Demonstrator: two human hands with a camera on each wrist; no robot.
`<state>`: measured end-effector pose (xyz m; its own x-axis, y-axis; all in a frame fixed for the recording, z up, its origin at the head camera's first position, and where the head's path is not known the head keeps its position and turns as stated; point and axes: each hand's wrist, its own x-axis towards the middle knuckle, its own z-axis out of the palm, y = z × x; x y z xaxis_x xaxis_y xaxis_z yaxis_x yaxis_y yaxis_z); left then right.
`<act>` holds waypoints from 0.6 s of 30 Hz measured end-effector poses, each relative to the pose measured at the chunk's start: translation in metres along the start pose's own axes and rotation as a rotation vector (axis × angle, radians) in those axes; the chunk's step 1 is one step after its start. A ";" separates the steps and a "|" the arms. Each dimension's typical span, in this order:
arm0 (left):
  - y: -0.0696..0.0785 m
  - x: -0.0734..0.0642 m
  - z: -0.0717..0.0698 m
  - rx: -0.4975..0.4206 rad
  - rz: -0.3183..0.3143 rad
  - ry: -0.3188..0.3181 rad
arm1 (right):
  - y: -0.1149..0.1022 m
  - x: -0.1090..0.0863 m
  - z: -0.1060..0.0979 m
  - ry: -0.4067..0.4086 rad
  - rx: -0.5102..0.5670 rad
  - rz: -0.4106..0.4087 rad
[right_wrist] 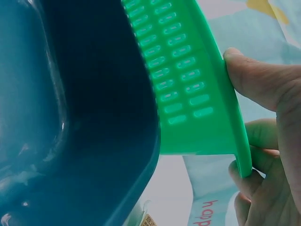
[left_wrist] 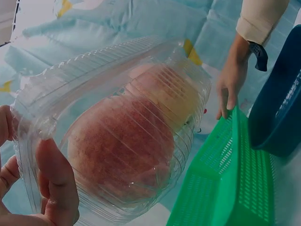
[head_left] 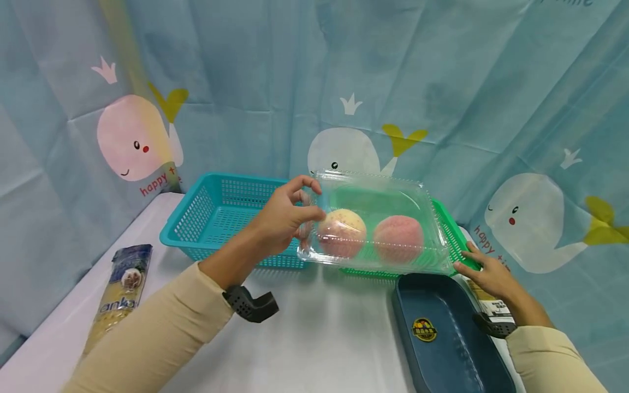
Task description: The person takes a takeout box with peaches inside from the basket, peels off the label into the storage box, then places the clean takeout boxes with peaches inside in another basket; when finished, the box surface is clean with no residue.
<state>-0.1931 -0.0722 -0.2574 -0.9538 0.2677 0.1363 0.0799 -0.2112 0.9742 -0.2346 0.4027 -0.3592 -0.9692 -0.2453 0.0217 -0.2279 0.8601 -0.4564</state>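
Note:
My left hand [head_left: 280, 218] pinches the left end of a clear plastic clamshell box [head_left: 373, 194], thumb on the near side. Two peaches [head_left: 398, 239] sit inside it, one pink and one yellowish with a pink blush. The box is held up over a green plastic basket [head_left: 448, 232] and hides much of it in the head view. At the basket's right end, my right hand [head_left: 496, 278] grips the rim; in the right wrist view the thumb lies on one side of the rim and the fingers curl round the other.
A turquoise basket [head_left: 196, 218] stands behind my left hand. The dark blue tray [head_left: 442, 305] lies at the near right, close against the green basket. A pasta packet [head_left: 120, 295] rests on the left of the white table [head_left: 295, 338]. Another packet [head_left: 491, 305] is partly covered by my right arm.

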 end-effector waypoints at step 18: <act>-0.043 0.078 0.040 -0.041 -0.023 -0.055 | -0.003 0.002 -0.008 -0.031 -0.054 -0.026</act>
<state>-0.2590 -0.0047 -0.2815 -0.9380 0.3235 0.1244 0.0450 -0.2423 0.9692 -0.2368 0.4034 -0.3510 -0.9598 -0.2807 0.0045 -0.2581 0.8760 -0.4075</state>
